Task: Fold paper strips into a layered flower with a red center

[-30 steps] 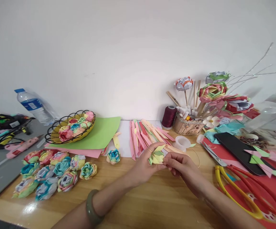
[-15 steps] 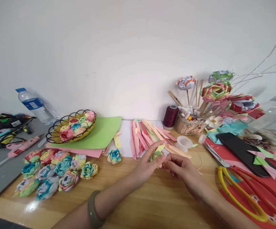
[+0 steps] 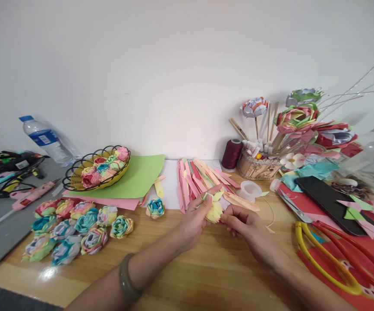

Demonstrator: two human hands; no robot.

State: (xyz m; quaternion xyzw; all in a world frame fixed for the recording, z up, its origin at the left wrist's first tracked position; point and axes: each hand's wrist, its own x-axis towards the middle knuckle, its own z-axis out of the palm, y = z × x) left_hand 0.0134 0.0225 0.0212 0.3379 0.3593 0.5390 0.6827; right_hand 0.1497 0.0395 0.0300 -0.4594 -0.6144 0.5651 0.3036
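My left hand (image 3: pixel 193 221) and my right hand (image 3: pixel 246 226) meet over the wooden table (image 3: pixel 187 276), both pinching a small folded paper flower (image 3: pixel 214 210) of yellow and green paper. The left fingers hold it from the left and from above, while the right fingers grip its lower right side. Just behind the hands lies a fan of folded paper strips (image 3: pixel 202 181) in pink, yellow and green. A single blue and yellow paper rose (image 3: pixel 155 207) sits on the table to the left of my left hand.
A cluster of finished paper roses (image 3: pixel 73 229) lies front left, and a wire basket (image 3: pixel 94 170) of roses stands on green paper (image 3: pixel 138 177). Red and yellow scissors (image 3: pixel 332 255), a phone (image 3: pixel 329 199), a tape roll (image 3: pixel 250 190), a thread spool (image 3: pixel 232 154) and a flower pot (image 3: pixel 259 164) are on the right.
The paper piece has been turned and pressed tighter between my hands, from a flat spread shape to a bunched one. Both hands stayed at the same spot; the view shifted slightly.
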